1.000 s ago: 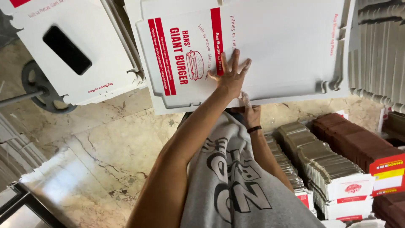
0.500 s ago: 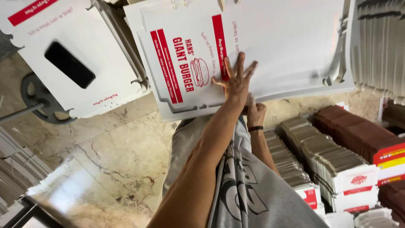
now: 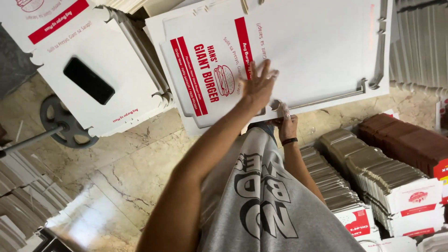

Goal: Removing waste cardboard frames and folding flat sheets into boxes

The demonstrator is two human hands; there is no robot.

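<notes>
A flat white cardboard box blank (image 3: 317,51) with red stripes and a burger drawing lies on top of a stack of like blanks. My left hand (image 3: 259,85) rests flat on it near the red stripe, fingers spread. My right hand (image 3: 285,122), with a dark band on its wrist, grips the blank's near edge from below. My grey printed shirt (image 3: 266,205) fills the lower middle of the view.
To the left lies another stack of white blanks (image 3: 60,107) with a black phone (image 3: 88,80) on top. A dark metal disc on a rod (image 3: 65,122) rests on the marble floor (image 3: 126,172). Rows of folded cartons (image 3: 387,182) stand at the right, and cardboard stacks (image 3: 21,191) at the lower left.
Both hands stay on the top blank. The blank has turned slightly under them and the view has shifted a little.
</notes>
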